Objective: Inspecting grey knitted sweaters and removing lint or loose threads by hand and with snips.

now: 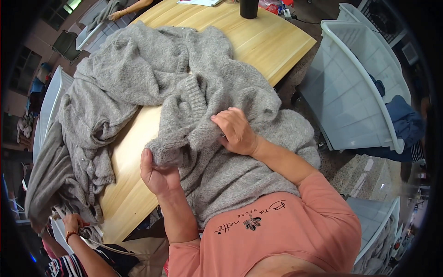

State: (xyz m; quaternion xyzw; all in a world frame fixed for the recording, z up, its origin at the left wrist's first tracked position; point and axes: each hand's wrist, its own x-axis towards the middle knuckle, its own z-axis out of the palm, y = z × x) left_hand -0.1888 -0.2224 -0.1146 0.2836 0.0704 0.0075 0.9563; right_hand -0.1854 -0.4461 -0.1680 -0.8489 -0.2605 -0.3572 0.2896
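Note:
A grey knitted sweater (244, 171) lies bunched over the table's near edge and across my lap. My left hand (161, 177) holds a folded end of it from below, thumb up along the outside and fingers hidden behind the knit. Further right, my right hand (236, 132) pinches the same sweater, its fingers curled over the fabric and the thumb partly tucked under. Between and beyond my hands a ribbed band (194, 94) shows. More grey knitwear (120, 69) is heaped at the far left, touching this sweater; where one piece ends and another begins I cannot tell.
The light wooden table (272, 41) has a curved edge and carries a dark cup (248, 8) at the back. Large pale plastic bins (355, 87) stand at the right, one with blue cloth (404, 117). Another person's hand (71, 223) is at the lower left, another arm (131, 8) at the far left.

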